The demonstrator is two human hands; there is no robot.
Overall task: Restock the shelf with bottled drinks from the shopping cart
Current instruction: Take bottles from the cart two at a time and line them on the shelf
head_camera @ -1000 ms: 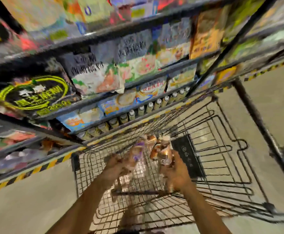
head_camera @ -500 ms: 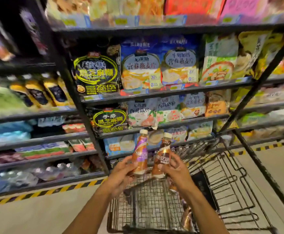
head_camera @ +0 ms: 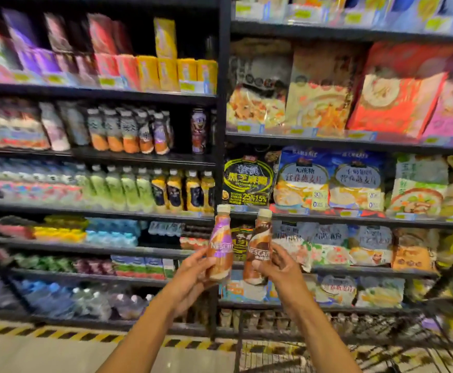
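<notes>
My left hand grips a coffee bottle with a purple label, upright, cream cap on top. My right hand grips a second coffee bottle with a brown label, also upright, just right of the first. Both bottles are held up in front of the black shelf post, between the drinks bay on the left and the bagged-food bay on the right. The wire shopping cart shows at the bottom right, below my right forearm.
The left bay holds rows of bottled drinks, with a dark gap beside a single purple bottle on the second shelf. Cereal bags fill the right bay. A yellow-black striped strip runs along the floor.
Both hands have risen from the cart with a bottle each, and my view has tilted up from the cart to the shelves.
</notes>
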